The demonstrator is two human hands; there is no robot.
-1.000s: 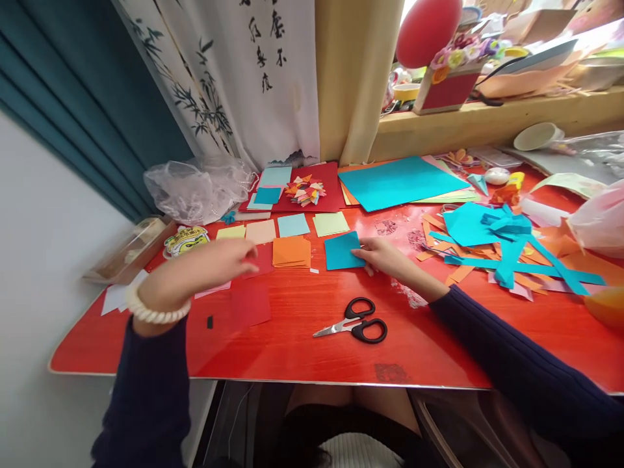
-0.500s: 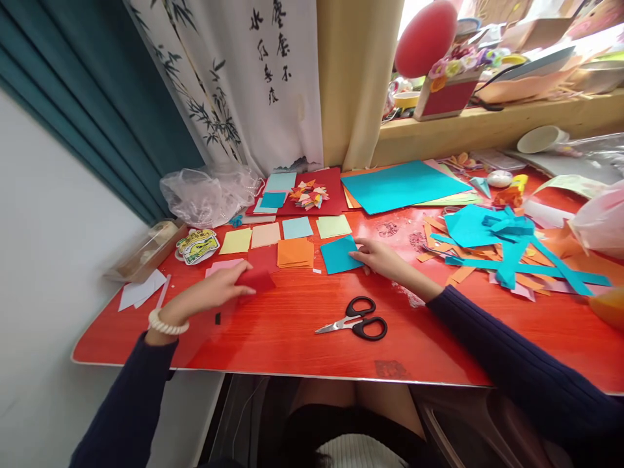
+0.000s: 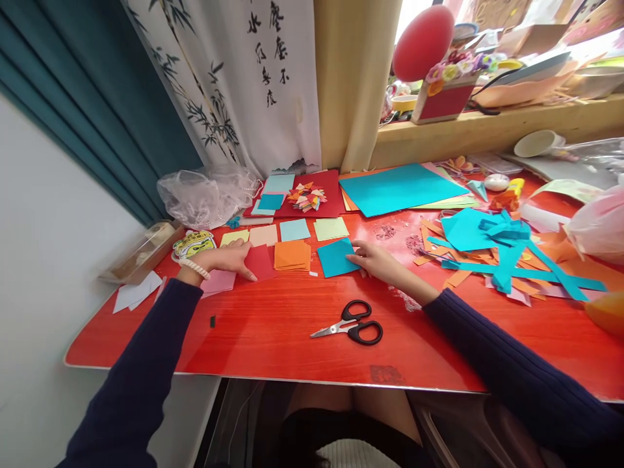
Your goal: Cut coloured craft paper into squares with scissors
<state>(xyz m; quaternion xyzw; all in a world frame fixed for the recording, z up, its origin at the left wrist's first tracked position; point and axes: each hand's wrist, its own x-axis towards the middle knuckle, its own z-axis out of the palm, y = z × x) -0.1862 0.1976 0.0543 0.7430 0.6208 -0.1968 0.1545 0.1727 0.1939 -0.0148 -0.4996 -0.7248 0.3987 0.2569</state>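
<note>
My left hand [image 3: 225, 257], its wrist in a white beaded bracelet, has its thumb and fingers at the left edge of a red paper square [image 3: 263, 262], which lies on the table. Under and beside that hand is pink paper [image 3: 218, 283]. My right hand [image 3: 369, 257] grips the right edge of a blue paper square [image 3: 335, 257]. Between the two lies a stack of orange squares [image 3: 292, 255]. Behind them sit yellow [image 3: 234, 236], peach [image 3: 263, 234], light blue [image 3: 294, 229] and pale green squares [image 3: 331, 228]. Black-handled scissors [image 3: 351, 323] rest in front.
Large blue sheets [image 3: 402, 187] and a folded paper ring [image 3: 307, 197] on red card are at the back. Orange and blue scraps [image 3: 507, 250] are heaped at right. A clear plastic bag [image 3: 209, 195] and box [image 3: 141, 252] stand left. The table's front edge [image 3: 292, 380] is near my lap.
My left hand has moved up and slightly right, and the red square now lies flat beside the orange stack. My right hand stays at the blue square. The view has shifted slightly.
</note>
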